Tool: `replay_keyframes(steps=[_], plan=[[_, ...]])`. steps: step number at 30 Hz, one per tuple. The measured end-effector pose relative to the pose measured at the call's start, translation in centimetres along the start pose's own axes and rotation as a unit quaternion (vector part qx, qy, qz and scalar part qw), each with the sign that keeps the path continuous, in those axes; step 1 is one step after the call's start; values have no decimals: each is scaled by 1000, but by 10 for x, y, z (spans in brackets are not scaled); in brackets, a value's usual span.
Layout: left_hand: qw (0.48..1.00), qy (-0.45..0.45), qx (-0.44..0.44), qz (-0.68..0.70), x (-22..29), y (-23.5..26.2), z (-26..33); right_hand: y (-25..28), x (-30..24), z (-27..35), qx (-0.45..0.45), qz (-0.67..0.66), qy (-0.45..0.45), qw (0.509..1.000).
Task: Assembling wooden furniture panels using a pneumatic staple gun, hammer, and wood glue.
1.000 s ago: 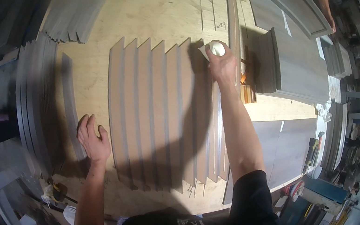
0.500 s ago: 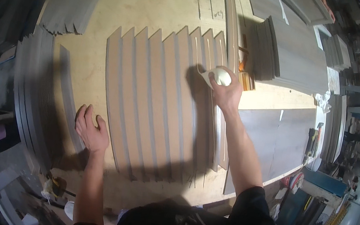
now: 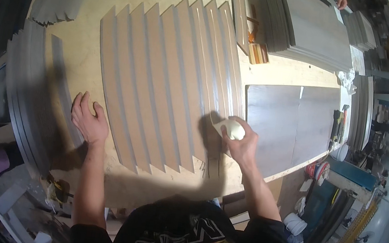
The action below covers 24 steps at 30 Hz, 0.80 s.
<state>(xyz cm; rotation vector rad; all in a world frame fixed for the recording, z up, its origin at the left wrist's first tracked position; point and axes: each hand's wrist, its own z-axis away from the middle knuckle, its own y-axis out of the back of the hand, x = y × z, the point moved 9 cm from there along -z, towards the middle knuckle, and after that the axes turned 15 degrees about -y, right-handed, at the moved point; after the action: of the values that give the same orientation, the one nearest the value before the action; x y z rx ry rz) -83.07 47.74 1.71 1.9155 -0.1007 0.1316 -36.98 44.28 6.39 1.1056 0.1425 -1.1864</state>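
Note:
My right hand (image 3: 246, 149) is wrapped round a white glue bottle (image 3: 235, 129), tilted with its nozzle pointing left, low over the strips. Beneath it, brown board strips (image 3: 144, 83) with slanted ends lie overlapped side by side, grey edges showing between them. Thin pale lines of glue (image 3: 212, 32) run along several strips on the right. My left hand (image 3: 91, 121) holds nothing; its fingers are apart, beside the left edge of the strips and near a narrow grey board (image 3: 63, 65). The bottle's tip is small and hard to make out against the strips.
Grey boards are stacked on the left (image 3: 26, 90) and at the far right (image 3: 305, 30) of the wooden table (image 3: 143, 184). Right of the strips lies a wide grey panel (image 3: 277, 114). Orange-brown blocks (image 3: 258, 54) sit beyond it. Another person's hand (image 3: 342, 1) shows at the top right.
My right hand has brought the glue bottle toward me along the strips. A long strip with a glue line that lay by my right forearm now lies farther off. The view has shifted.

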Motion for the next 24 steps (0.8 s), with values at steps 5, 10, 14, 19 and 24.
replay_keyframes(steps=[5, 10, 14, 19, 24], plan=[[1000, -5, -8, 6, 0, -4, 2, 8, 31, 33, -15, 29, -4, 999], [1000, -2, -10, 13, -1, -8, 3, 2, 41, 42, -36, 82, -1, 996], [1000, 6, -7, 3, -1, -5, -1, 8, 23, 25, -55, 60, 19, 997], [1000, 13, 1, 2, 0, 3, -4, 17, -76, -35, 61, 2, 150, 987], [999, 29, -6, 37, 0, -2, -1, -44, -164, -115, 8, -70, 116, 991]])
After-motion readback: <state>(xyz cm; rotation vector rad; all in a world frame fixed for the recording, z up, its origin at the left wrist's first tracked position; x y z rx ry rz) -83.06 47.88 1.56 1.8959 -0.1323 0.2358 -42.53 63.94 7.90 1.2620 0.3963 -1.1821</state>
